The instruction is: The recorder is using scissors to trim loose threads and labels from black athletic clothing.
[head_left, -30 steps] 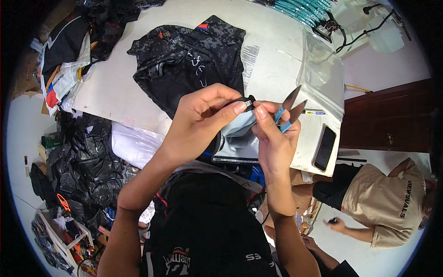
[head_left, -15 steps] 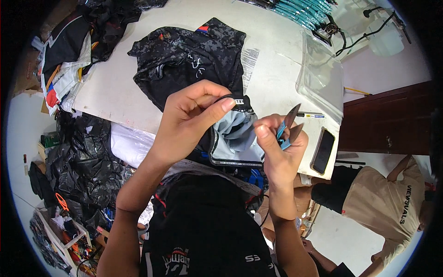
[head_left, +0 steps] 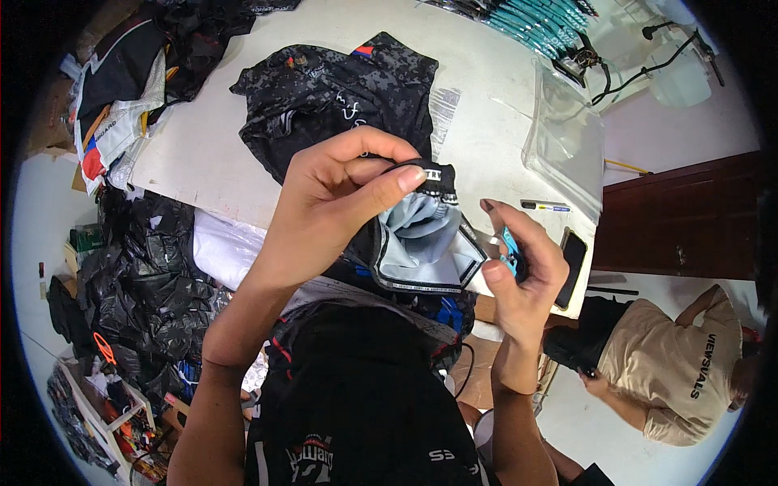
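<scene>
A black and grey camouflage-patterned jersey (head_left: 344,97) lies on the white table, and part of it reaches toward me with its pale inner side (head_left: 417,235) showing. My left hand (head_left: 336,202) is closed, pinching a black edge band (head_left: 438,180) with white marks between thumb and fingers. To its right, my right hand (head_left: 531,279) has a pair of small blue-handled thread snips (head_left: 510,249) in its grip. Thumb and forefinger are spread around the snips, beside the hem of the fabric. The blades are partly hidden and blurred.
Right of my hands on the table (head_left: 486,154) are a marker (head_left: 545,206), a phone (head_left: 574,263) and clear plastic sheets (head_left: 559,146). Teal packaged items (head_left: 527,24) lie at the back. More garments (head_left: 130,89) and black plastic bags (head_left: 154,283) are left. Another person (head_left: 664,364) is at right.
My right hand has moved right and turned, so the snips' blades no longer point upward. My left hand has shifted slightly right with the band. The other person's arm has changed position.
</scene>
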Motion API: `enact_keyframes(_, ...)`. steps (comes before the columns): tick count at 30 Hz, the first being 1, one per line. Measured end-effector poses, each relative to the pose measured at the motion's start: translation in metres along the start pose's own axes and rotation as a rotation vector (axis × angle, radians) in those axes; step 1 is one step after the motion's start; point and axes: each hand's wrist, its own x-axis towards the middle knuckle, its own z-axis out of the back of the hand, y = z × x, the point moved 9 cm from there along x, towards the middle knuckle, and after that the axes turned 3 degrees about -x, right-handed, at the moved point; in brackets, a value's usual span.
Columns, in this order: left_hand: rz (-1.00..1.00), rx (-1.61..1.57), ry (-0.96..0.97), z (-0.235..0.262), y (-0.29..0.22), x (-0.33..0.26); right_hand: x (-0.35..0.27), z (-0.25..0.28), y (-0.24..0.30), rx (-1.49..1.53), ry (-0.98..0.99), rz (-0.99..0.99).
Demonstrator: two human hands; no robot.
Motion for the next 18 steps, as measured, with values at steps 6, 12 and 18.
enact_keyframes(6, 0.018, -0.002, 0.056, -0.009, 0.000, -0.001, 0.001, -0.006, 0.026, -0.330, -0.019, 0.215)
enact_keyframes(12, 0.063, -0.066, 0.035, -0.011, 0.001, -0.007, 0.000, -0.005, 0.034, -0.413, -0.041, 0.291)
enact_keyframes(18, 0.066, -0.046, 0.044, -0.012, 0.002, -0.005, -0.002, -0.003, 0.035, -0.482, -0.029, 0.312)
